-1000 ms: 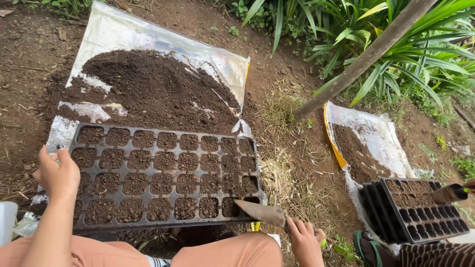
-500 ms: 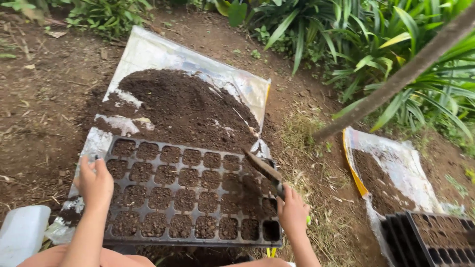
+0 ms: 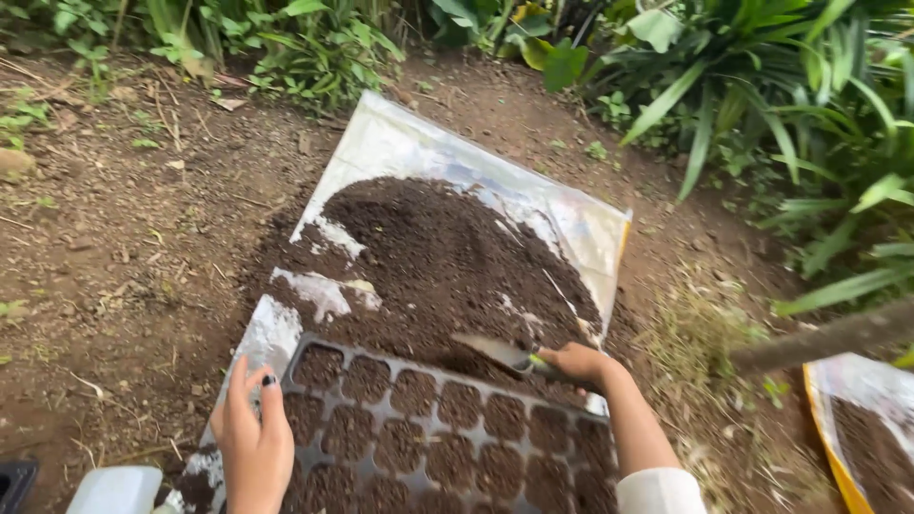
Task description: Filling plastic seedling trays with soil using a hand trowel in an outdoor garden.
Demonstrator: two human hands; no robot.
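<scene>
A black seedling tray [image 3: 447,428] with soil-filled cells lies at the bottom centre. My left hand [image 3: 252,443] grips its left edge. My right hand [image 3: 581,364] is shut on a small trowel [image 3: 495,352], whose blade points left into the near edge of a dark soil heap [image 3: 447,257]. The soil is spread on a clear plastic sheet [image 3: 400,143] on bare ground, just beyond the tray.
Leafy plants [image 3: 781,105] border the top and right. A thick stem [image 3: 828,333] crosses at the right. Another soil-covered plastic sheet [image 3: 866,428] lies at bottom right. A white container [image 3: 119,490] sits at bottom left.
My right hand has carried the trowel forward from over the tray to the soil heap. The camera has tilted up and to the left, so the second tray has left the view.
</scene>
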